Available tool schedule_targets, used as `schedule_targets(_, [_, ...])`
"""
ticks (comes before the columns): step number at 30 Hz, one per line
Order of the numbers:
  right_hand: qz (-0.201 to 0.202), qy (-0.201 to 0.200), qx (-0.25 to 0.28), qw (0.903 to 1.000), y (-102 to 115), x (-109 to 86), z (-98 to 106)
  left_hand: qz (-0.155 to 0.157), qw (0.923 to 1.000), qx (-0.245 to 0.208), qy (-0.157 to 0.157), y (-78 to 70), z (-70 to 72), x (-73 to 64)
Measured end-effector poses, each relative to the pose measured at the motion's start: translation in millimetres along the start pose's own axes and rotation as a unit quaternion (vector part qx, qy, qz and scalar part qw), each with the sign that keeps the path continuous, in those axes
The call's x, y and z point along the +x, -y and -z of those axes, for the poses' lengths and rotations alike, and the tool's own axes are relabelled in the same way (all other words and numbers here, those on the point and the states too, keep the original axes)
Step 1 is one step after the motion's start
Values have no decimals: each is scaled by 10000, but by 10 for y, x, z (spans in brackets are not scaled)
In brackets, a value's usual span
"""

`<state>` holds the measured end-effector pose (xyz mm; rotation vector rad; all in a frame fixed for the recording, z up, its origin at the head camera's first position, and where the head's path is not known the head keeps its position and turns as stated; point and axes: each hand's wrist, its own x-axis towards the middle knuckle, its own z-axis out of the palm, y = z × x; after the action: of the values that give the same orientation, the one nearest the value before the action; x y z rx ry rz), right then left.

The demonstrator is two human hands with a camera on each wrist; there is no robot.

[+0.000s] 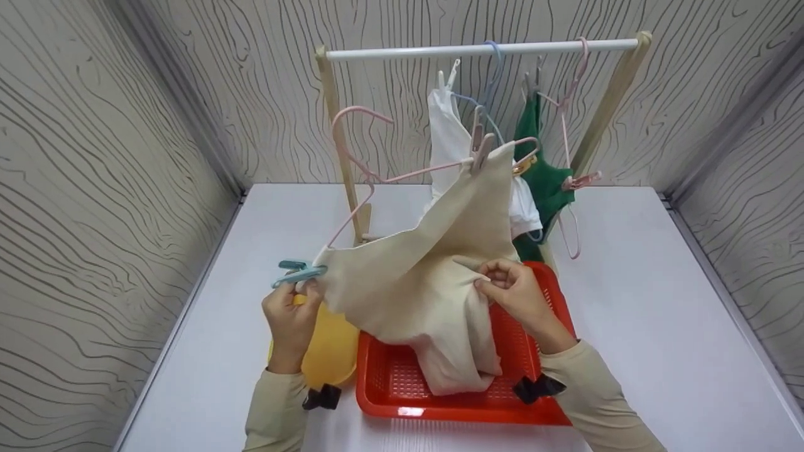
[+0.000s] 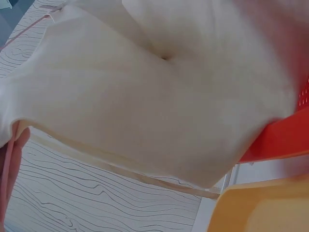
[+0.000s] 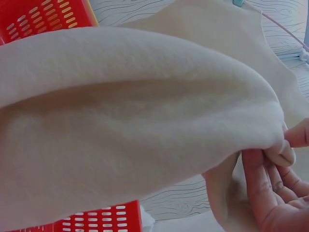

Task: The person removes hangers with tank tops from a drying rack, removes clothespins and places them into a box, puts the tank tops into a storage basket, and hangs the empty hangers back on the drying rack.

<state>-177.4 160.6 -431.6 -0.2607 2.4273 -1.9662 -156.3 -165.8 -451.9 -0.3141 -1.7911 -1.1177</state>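
A beige cloth garment (image 1: 389,276), its exact kind unclear, hangs slanted from a pink hanger (image 1: 414,172). A teal clothespin (image 1: 300,273) sits on its lower left corner and a mauve clothespin (image 1: 482,150) on its upper right edge. Just below the teal clothespin, my left hand (image 1: 292,323) grips the garment's corner by the hanger's end; its fingers (image 2: 15,164) show at the edge of the left wrist view. My right hand (image 1: 518,298) pinches a fold in the garment's right side, thumb against fingers (image 3: 258,181). The loose lower part droops over a red basket (image 1: 392,411).
Behind stands a drying rack with a white rod (image 1: 408,53) and wooden posts. From it hang a white garment (image 1: 445,132) on a blue hanger and a green garment (image 1: 546,188) on a pink one. A yellow container (image 1: 330,345) stands left of the basket, on the white table (image 1: 659,301).
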Motion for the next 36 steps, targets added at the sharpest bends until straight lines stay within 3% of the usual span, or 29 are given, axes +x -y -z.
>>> schedule_targets(5, [-102, 64, -174, 9998, -45, -30, 19, -100, 9997, -63, 201, -12, -4, -8])
schedule_targets(10, [-20, 322, -700, 9970, -63, -66, 28, -113, 9990, -42, 440, -25, -36, -13])
schedule_targets(15, [26, 428, -1123, 9927, -77, -106, 29, -495, 9978, 54, 445, -43, -101, -14])
schedule_targets(18, [153, 333, -1352, 9901, -105, -115, 42, -706, 9963, -27, 479, -59, -138, -10])
schedule_targets(26, [547, 358, -1724, 9829, -192, -123, 104, -711, 9935, -260, 850, -89, -206, -1])
schedule_targets(30, [559, 428, -2195, 9731, -207, -141, 117, -719, 9908, -282, 1109, -95, -231, -7])
schedule_targets(36, [584, 768, -3062, 9471, -254, -189, 115, -623, 9870, -218, 1467, -100, -261, -28])
